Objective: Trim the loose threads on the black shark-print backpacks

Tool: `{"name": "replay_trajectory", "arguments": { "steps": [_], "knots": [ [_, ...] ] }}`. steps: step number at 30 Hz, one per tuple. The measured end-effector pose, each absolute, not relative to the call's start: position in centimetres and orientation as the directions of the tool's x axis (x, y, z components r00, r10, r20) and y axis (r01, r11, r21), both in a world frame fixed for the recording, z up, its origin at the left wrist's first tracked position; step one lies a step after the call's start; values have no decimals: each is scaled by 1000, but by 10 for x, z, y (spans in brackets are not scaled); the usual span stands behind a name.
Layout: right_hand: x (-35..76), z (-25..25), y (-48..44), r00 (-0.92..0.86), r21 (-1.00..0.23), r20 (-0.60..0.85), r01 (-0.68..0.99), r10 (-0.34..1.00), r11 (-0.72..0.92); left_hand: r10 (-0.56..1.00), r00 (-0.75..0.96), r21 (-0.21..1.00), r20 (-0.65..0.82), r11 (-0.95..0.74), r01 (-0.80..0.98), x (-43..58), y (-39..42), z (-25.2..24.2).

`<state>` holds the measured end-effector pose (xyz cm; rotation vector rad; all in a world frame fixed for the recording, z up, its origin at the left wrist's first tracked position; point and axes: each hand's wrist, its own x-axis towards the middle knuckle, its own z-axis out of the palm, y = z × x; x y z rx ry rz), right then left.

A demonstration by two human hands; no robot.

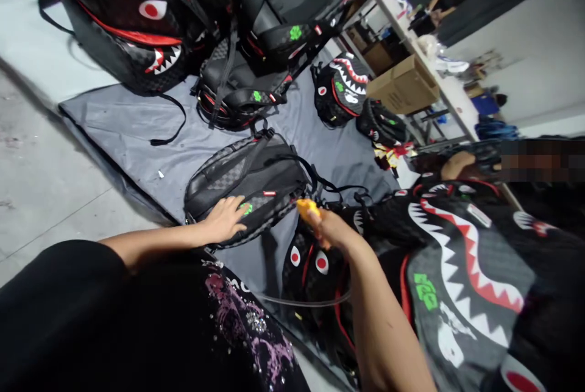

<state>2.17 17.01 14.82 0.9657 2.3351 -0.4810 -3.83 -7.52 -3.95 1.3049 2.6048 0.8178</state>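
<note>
The black backpack (249,181) lies flat on the grey sheet (128,121) spread over the floor (41,178), straps toward the far side, directly ahead of the person.

Left hand (225,219): laid palm-down on the near edge of the backpack, beside a small green patch. The fingers are spread and the grip is released. It presses and closes on nothing.

Right hand (331,230): grip clenched around a yellow tool (305,206), whose tip points at the near right corner of the backpack, close to it. Contact cannot be told. A clear hose (301,302) runs low across the foreground beneath this arm. Its join to the tool is hidden.

Step in hand, as judged: the backpack is held steady while the tool is brought to its surface, so the work on this piece appears to be at its start or midway.

The next move calls for:
- firm downward pressure from the left hand, so the soft shell does not slide on the sheet;
- slack in the hose, kept clear of the straps.

Surroundings: a shark-mouth backpack (461,270) lies just right of the right arm. A heap of similar backpacks (132,20) sits at the far edge of the sheet. A cardboard box (404,84) stands under a white counter (439,69). Another person's arm (457,163) shows at the right.
</note>
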Motion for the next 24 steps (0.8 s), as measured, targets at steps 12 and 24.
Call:
{"name": "replay_trajectory", "arguments": {
  "steps": [12, 24],
  "knots": [
    [86, 145, 167, -626, -317, -683, 718, 375, 620, 605, -713, 918, -355, 369, -144, -34, -54, -57],
    [97, 131, 172, -665, -109, -395, 719, 634, 687, 569, -815, 860, -110, 466, 209, 22, -39, -52]
  ]
}}
